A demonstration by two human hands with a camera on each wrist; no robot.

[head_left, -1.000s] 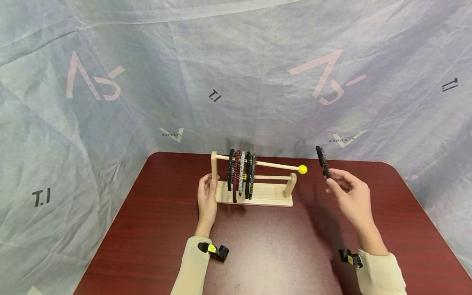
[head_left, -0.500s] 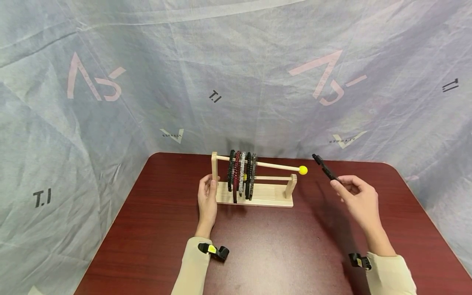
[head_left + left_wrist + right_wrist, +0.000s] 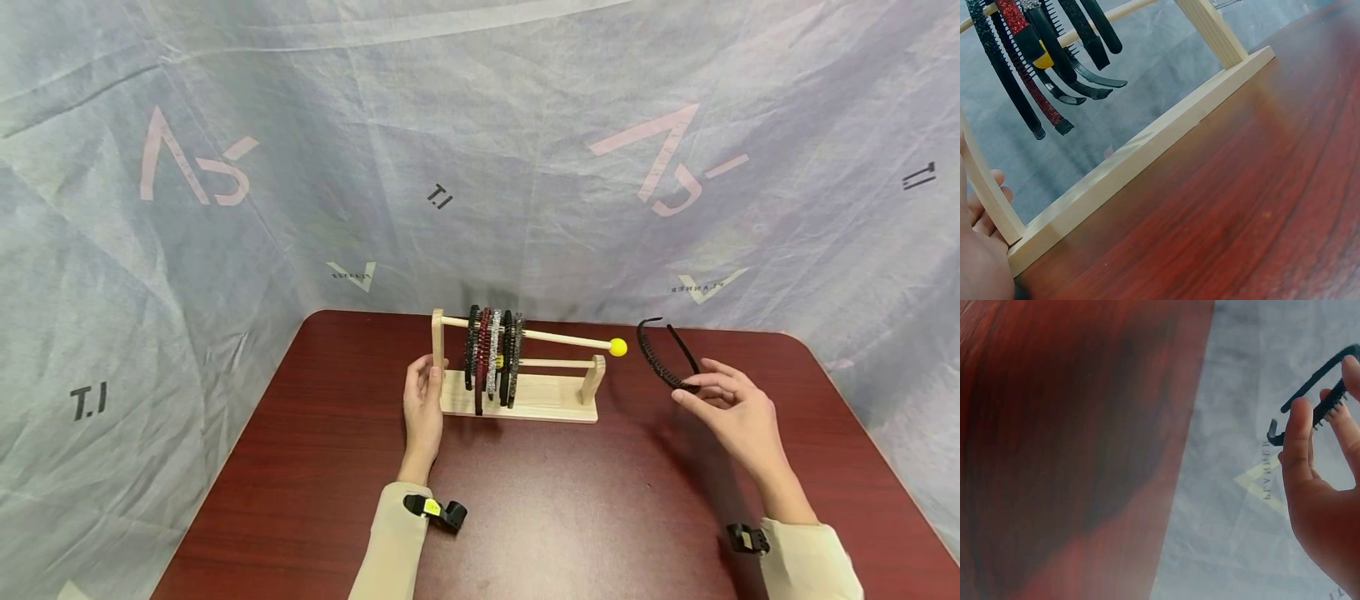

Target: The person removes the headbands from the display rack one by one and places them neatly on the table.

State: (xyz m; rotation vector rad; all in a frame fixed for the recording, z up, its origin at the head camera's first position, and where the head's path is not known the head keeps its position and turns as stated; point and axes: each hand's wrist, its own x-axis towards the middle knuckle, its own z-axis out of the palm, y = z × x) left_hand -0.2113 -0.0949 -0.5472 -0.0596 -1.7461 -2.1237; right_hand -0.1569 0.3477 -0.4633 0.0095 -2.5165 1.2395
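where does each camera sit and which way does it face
Head: worn on the head, looking forward and down at the table, rack, headbands and cloth; left hand, right hand and sleeves show.
Left wrist: on the left wrist, looking along the rack's base; part of the left hand shows at lower left.
Right wrist: on the right wrist, looking across the table to the cloth; the right hand, pinching the held headband, shows at right.
Shared: head and left wrist both show the rack.

A black toothed headband [image 3: 654,363] is held tilted — right of an upright wooden rack [image 3: 555,392] bearing headbands [image 3: 493,353].
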